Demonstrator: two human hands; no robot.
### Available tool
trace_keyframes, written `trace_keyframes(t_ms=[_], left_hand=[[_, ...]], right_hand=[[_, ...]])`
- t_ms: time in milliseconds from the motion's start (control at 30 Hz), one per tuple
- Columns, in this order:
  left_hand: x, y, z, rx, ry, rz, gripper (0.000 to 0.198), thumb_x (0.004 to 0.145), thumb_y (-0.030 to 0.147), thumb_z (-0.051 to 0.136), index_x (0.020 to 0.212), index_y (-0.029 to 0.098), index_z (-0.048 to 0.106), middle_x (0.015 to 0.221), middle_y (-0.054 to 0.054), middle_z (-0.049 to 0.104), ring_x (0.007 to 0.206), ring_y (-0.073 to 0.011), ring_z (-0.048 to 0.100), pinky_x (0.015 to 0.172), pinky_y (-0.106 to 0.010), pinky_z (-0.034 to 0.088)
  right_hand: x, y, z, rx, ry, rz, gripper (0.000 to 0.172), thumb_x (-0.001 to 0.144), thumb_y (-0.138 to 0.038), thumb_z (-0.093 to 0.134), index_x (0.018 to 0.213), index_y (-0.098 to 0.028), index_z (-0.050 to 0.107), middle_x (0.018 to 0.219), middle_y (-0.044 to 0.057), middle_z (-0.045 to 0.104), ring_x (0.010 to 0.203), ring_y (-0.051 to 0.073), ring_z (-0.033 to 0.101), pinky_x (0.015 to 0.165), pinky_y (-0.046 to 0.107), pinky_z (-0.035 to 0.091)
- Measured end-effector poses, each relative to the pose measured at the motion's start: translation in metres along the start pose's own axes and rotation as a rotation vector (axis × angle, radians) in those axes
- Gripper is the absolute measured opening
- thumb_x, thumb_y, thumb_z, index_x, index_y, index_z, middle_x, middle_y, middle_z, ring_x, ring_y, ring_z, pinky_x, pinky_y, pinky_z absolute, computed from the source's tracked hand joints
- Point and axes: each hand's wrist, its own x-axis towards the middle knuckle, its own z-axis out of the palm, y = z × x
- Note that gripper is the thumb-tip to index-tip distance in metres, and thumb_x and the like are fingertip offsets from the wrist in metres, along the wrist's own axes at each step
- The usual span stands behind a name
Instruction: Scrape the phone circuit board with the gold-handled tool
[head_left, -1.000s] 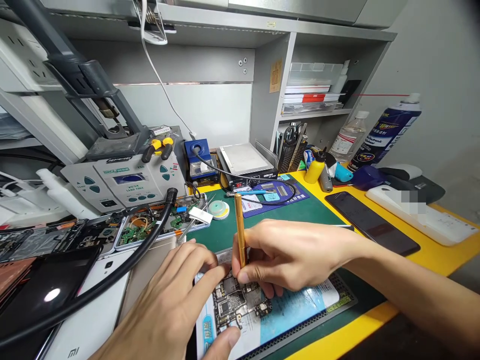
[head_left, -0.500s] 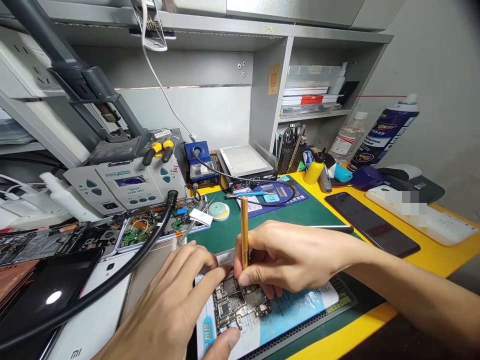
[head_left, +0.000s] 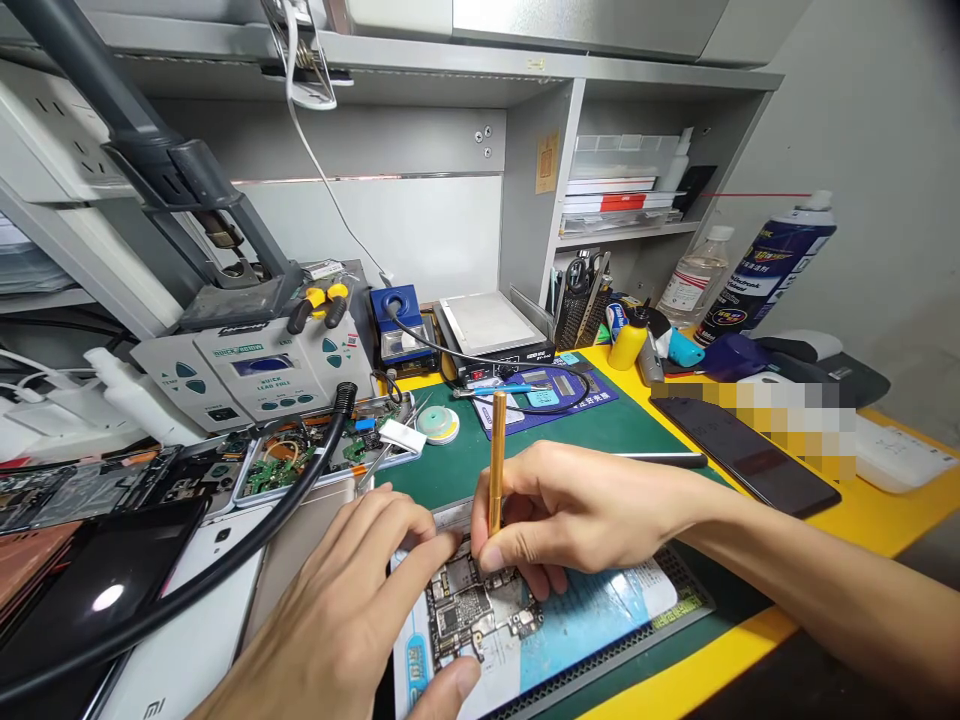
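My right hand (head_left: pixel 570 510) pinches a gold pen-shaped tool (head_left: pixel 496 460), held nearly upright over a phone circuit board (head_left: pixel 465 610). Its tip is hidden behind my fingers, so I cannot tell whether it touches the board. My left hand (head_left: pixel 345 600) lies at the board's left side with fingers stretched out. The index fingertip reaches the board's upper edge and the thumb rests near its lower left, with the board showing between them. Under the board is a blue and white printed sheet or pad (head_left: pixel 592 620).
A green mat (head_left: pixel 637 425) covers the yellow desk. On the left, a thick black hose (head_left: pixel 300 500) arches from a hot-air station (head_left: pixel 255 370) over phones and opened boards. Behind stand a soldering iron holder (head_left: pixel 397 320) and a flat-topped plate unit (head_left: pixel 491 325). A dark phone (head_left: pixel 742 450) lies right.
The gold tool's upper end has shifted slightly right, and it leans a little more that way. My right hand moves slightly with it. My left hand stays put.
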Motion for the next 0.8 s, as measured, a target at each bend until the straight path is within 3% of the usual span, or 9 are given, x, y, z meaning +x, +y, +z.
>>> trace_keyframes(t_ms=[233, 600, 800], left_hand=[[-0.0016, 0.0001, -0.0019, -0.001, 0.003, -0.016, 0.043, 0.083, 0.029, 0.063, 0.123, 0.019, 0.052, 0.116, -0.011, 0.051, 0.116, -0.0341, 0.051, 0.096, -0.049, 0.042], [-0.0016, 0.0009, 0.0012, -0.011, -0.006, -0.045, 0.042, 0.081, 0.029, 0.064, 0.122, 0.02, 0.055, 0.115, -0.01, 0.053, 0.114, -0.0329, 0.052, 0.096, -0.047, 0.043], [-0.0015, 0.0005, -0.0001, -0.039, -0.022, -0.039, 0.041, 0.082, 0.027, 0.064, 0.121, 0.019, 0.053, 0.114, -0.009, 0.051, 0.11, -0.0303, 0.052, 0.093, -0.045, 0.043]], right_hand=[[0.0047, 0.0096, 0.0014, 0.138, 0.032, 0.007, 0.031, 0.085, -0.039, 0.078, 0.091, -0.014, 0.06, 0.061, -0.005, 0.057, 0.053, 0.01, 0.059, 0.045, 0.017, 0.051], [0.0023, 0.006, 0.0023, 0.087, 0.017, -0.011, 0.029, 0.088, -0.039, 0.075, 0.092, -0.015, 0.059, 0.062, -0.005, 0.054, 0.051, 0.01, 0.056, 0.046, 0.018, 0.05], [-0.001, 0.0005, 0.0008, -0.063, 0.021, 0.008, 0.026, 0.09, -0.038, 0.074, 0.096, -0.016, 0.06, 0.063, -0.004, 0.059, 0.052, 0.01, 0.057, 0.05, 0.018, 0.048]])
